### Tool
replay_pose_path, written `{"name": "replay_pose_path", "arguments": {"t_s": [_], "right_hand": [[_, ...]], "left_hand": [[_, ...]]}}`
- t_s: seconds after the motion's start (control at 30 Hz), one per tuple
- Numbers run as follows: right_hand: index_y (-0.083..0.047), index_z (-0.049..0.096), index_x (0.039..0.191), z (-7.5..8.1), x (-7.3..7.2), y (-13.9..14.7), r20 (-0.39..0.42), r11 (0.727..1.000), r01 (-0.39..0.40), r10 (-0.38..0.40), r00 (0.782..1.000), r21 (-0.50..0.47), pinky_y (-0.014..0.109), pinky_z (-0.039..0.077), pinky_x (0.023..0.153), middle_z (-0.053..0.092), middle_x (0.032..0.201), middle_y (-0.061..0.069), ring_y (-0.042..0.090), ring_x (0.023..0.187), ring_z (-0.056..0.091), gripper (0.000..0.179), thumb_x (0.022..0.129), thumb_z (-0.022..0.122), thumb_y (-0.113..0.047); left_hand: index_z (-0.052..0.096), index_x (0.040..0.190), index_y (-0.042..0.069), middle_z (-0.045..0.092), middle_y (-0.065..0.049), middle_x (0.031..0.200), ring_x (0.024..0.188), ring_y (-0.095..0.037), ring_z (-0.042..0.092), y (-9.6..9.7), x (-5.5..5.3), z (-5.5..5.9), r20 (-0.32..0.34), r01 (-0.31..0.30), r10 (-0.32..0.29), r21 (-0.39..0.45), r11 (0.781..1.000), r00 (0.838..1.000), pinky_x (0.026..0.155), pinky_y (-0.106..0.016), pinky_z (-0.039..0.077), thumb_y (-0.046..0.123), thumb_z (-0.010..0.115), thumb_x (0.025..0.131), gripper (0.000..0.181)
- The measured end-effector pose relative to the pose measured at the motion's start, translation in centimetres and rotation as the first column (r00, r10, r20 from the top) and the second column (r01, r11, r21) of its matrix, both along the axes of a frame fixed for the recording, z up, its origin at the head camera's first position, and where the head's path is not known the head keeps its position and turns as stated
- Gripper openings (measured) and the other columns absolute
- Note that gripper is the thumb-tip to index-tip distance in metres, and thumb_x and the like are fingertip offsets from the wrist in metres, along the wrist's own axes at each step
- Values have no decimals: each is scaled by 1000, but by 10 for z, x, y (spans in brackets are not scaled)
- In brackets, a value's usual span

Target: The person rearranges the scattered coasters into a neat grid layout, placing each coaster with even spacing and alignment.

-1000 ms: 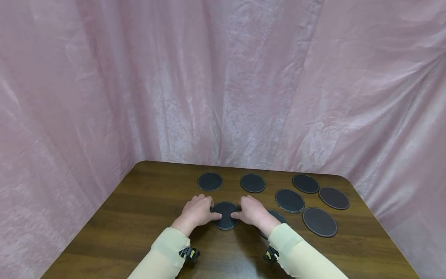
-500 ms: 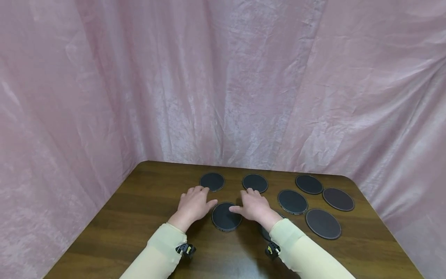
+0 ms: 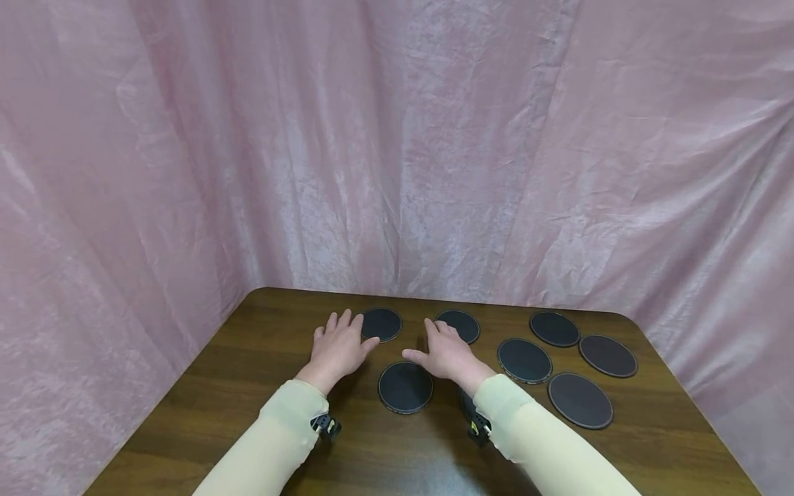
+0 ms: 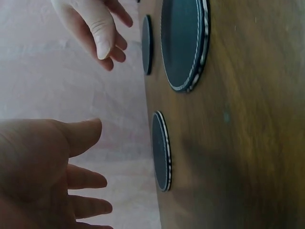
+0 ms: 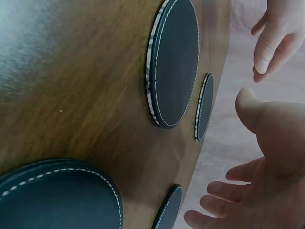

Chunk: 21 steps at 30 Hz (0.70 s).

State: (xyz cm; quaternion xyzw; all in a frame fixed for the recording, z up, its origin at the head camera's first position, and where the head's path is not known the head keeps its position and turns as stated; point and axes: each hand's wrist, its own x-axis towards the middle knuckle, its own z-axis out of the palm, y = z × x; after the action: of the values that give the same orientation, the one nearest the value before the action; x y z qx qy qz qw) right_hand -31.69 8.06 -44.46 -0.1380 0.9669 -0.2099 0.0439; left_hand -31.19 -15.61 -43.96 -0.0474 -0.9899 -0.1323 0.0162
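Observation:
A round black coaster [image 3: 405, 388] with pale edge stitching lies flat on the wooden table, between and nearer the body than both hands. My left hand [image 3: 338, 350] hovers over the table to its left with fingers spread and nothing in them; its fingertips overlap the left side of a back coaster [image 3: 383, 324] in the head view. My right hand [image 3: 443, 353], also empty and with thumb out, is raised beside another back coaster [image 3: 462, 326]. Both wrist views show the palms apart from the coasters. One more coaster [image 3: 466, 405] is mostly hidden under the right wrist.
On the right lie several more round coasters: a black one [image 3: 524, 360], one behind it [image 3: 555, 328], and two brownish ones [image 3: 608, 355], the nearer brownish coaster [image 3: 579, 400] close to the right sleeve. A pink curtain [image 3: 397, 151] hangs behind the wooden table [image 3: 205, 413].
Both hands have let go of the middle coaster, which stays on the table. They have risen and moved forward, the left hand also drifting left, and the fingers have spread.

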Motion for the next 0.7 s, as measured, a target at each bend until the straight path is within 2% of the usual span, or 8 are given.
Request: {"name": "replay_pose_path", "arguments": {"t_s": [0.17, 0.37, 0.7], "right_hand": [[6, 34, 168, -7, -9, -4, -25, 1000, -9, 8, 1000, -21, 60, 36, 124, 36, 171, 31, 49, 159, 35, 94, 107, 70, -54], [8, 32, 168, -10, -17, -4, -31, 998, -22, 20, 999, -52, 59, 33, 126, 35, 172, 31, 48, 160, 33, 92, 108, 70, -51], [4, 35, 169, -14, -29, -11, -8, 997, 11, -12, 1000, -76, 62, 35, 124, 35, 173, 29, 48, 159, 35, 86, 110, 67, -49]], "left_hand": [[43, 169, 5, 29, -25, 177, 164, -51, 18, -5, -11, 2, 14, -10, 10, -4, 1000, 1000, 125, -74, 21, 54, 61, 112, 77], [43, 168, 4, 30, -26, 176, 164, -52, 19, -11, -23, -2, 23, -29, 29, -4, 1000, 999, 123, -77, 21, 51, 61, 113, 75], [42, 168, 3, 35, -25, 174, 161, -52, 25, -13, -34, -7, 72, -40, 38, 27, 999, 997, 121, -78, 22, 49, 59, 114, 72]]}}
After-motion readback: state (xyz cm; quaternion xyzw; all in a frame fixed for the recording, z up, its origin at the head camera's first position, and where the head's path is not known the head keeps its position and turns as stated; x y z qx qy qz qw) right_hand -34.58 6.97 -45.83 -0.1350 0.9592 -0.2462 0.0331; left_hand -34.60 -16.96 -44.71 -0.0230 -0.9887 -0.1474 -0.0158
